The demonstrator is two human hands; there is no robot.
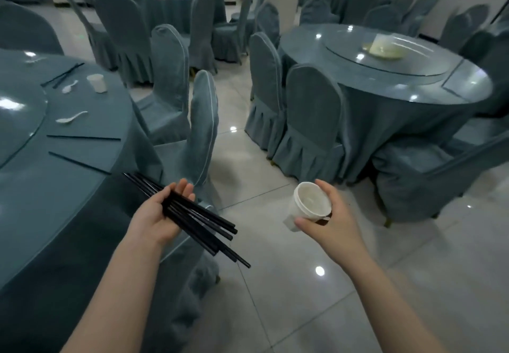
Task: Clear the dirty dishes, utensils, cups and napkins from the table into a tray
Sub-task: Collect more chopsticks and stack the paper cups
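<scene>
My left hand (159, 215) lies palm up beside the round table (63, 187) and carries a bundle of several black chopsticks (203, 223) across its palm, fingers fairly straight. My right hand (333, 215) grips a white paper cup (308, 206), held over the tiled floor with its mouth tilted toward me. On the table lie loose black chopsticks (82, 138), another chopstick (80, 163), a further pair (63, 74), two white spoons (72, 117) (69, 86) and a white cup (97, 82). No tray is in view.
A covered chair (198, 132) stands close to the table just beyond my left hand, with another chair (168, 82) behind it. A second round table (385, 85) with a yellowish dish (382, 48) stands at the right, ringed by chairs. Tiled floor (275, 284) lies between the tables.
</scene>
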